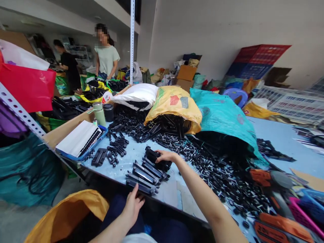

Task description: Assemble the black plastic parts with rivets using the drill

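A row of long black plastic parts [144, 173] lies side by side near the table's front edge. My right hand [165, 156] is at the far end of this row, its fingers curled over a black plastic part [152, 155]. Its thumb and fingertips are partly hidden. At the near end, my left hand [133, 205] is by the table edge, fingers apart, with the index fingertip by the nearest part and nothing visible in its grasp. Smaller black pieces [117, 146] lie left of the row, beside a flat black part [99, 157].
White, yellow [174, 101] and teal [222, 111] sacks spill black parts and small pins across the table. An orange-and-grey power tool [280, 226] lies at right. A blue tray [83, 156] and green bottle [99, 114] stand left. An orange sack [68, 209] sits below. Two people are behind.
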`<state>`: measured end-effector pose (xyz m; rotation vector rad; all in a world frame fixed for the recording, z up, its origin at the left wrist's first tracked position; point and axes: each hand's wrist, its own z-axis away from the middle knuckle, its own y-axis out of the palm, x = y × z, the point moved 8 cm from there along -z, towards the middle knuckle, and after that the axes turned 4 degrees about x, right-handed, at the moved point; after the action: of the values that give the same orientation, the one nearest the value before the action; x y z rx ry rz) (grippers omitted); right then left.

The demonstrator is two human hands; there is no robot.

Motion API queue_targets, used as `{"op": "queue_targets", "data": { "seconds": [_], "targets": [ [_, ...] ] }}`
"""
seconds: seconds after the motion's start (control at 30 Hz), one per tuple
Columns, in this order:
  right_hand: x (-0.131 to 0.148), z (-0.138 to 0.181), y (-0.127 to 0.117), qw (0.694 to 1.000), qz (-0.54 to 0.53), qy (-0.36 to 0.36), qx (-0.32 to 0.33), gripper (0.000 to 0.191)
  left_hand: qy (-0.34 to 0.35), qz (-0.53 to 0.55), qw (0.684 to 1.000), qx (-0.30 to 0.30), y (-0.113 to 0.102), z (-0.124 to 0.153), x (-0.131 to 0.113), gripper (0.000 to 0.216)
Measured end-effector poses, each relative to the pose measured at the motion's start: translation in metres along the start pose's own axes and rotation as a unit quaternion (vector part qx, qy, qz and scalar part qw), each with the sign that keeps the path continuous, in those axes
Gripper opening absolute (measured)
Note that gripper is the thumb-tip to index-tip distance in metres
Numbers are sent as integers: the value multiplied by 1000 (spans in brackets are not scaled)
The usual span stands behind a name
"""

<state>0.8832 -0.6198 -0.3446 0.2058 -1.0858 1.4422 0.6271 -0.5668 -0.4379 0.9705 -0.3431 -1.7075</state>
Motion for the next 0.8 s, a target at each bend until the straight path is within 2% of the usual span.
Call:
{"op": "queue_targets", "data": {
  "seconds": [0.1, 0.2, 0.37, 0.47, 0.67, 0.73, 0.8],
  "targets": [
    [14, 3, 34, 998, -18, -11, 54, 73, 57, 24, 998, -30, 4, 4, -5, 31],
    [28, 3, 52, 997, -24, -14, 73, 75, 96, 20, 994, -44, 5, 13, -9, 29],
    [37, 0, 74, 988, -20, 20, 151, 80, 88, 56, 994, -41, 10, 24, -13, 37],
    [40, 3, 88, 987, -15, 26, 156, 85, 69, 82, 994, -23, 15, 31, -15, 41],
    [74, 26, 130, 970, -40, -101, 217, 79, 77, 126, 989, 1, 8, 49, -16, 46],
    [92, 33, 144, 968, -12, -139, 209, 78, 84, 146, 986, 0, -4, 57, -20, 46],
    [115, 37, 164, 962, 21, -178, 204, 78, 89, 164, 982, -36, -27, 68, -28, 43]
  ]
}}
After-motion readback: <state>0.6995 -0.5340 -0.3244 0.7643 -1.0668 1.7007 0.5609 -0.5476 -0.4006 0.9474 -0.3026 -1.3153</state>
